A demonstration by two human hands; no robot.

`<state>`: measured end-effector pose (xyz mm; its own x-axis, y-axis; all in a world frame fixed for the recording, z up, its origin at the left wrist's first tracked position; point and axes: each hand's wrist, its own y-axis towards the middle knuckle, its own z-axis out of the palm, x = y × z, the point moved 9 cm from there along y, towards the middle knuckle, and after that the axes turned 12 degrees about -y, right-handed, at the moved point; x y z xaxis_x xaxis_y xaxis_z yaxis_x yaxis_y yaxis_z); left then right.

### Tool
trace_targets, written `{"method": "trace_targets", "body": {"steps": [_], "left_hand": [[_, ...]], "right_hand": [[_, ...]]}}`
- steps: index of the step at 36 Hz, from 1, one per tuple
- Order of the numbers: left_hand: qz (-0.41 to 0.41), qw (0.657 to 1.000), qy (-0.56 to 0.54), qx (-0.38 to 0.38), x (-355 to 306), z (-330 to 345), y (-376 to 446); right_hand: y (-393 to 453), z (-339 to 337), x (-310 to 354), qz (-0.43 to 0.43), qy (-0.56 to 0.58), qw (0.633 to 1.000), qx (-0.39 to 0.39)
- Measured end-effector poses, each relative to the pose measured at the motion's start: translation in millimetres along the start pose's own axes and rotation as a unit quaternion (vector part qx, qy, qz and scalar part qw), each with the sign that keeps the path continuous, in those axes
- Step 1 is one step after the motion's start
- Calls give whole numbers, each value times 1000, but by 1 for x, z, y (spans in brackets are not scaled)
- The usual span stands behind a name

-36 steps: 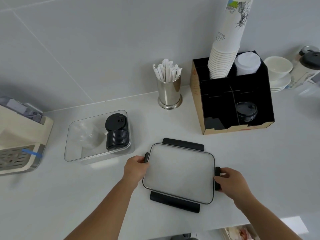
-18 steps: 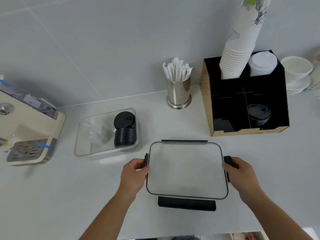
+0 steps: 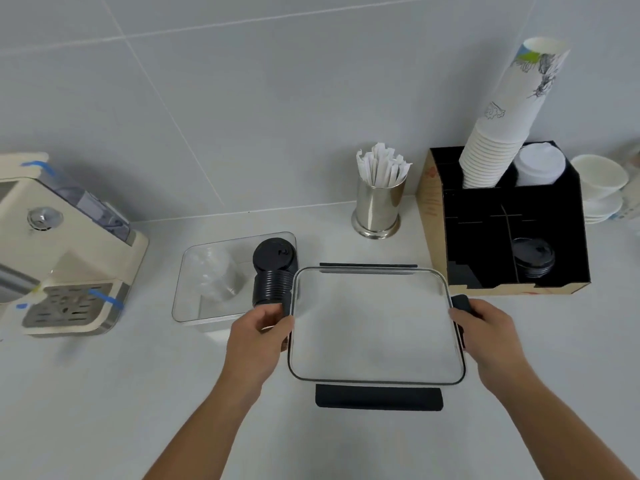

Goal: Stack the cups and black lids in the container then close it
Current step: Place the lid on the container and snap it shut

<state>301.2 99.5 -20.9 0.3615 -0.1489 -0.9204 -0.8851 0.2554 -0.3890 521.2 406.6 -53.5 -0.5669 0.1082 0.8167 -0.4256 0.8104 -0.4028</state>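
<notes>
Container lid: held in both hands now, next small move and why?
Probably carry the lid left and set it squarely over the container. Both the left hand and right hand grip its side clips, and the black lids already sit inside, top open.

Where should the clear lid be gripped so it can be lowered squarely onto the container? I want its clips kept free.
Probably by the two short ends, as now: left hand and right hand each pinch a side of the clear lid. The long black clip flap hangs on the near edge, so side grips leave it free above the container.
</notes>
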Motion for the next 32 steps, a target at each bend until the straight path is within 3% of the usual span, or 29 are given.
{"method": "trace_targets", "body": {"steps": [18,32], "left_hand": [[-9,994,-95,-45,-36,-125,49],[-31,988,-136,-73,-48,-180,103]], "right_hand": [[-15,123,101,-38,-37,996,69],[-5,200,143,-38,-63,993,92]]}}
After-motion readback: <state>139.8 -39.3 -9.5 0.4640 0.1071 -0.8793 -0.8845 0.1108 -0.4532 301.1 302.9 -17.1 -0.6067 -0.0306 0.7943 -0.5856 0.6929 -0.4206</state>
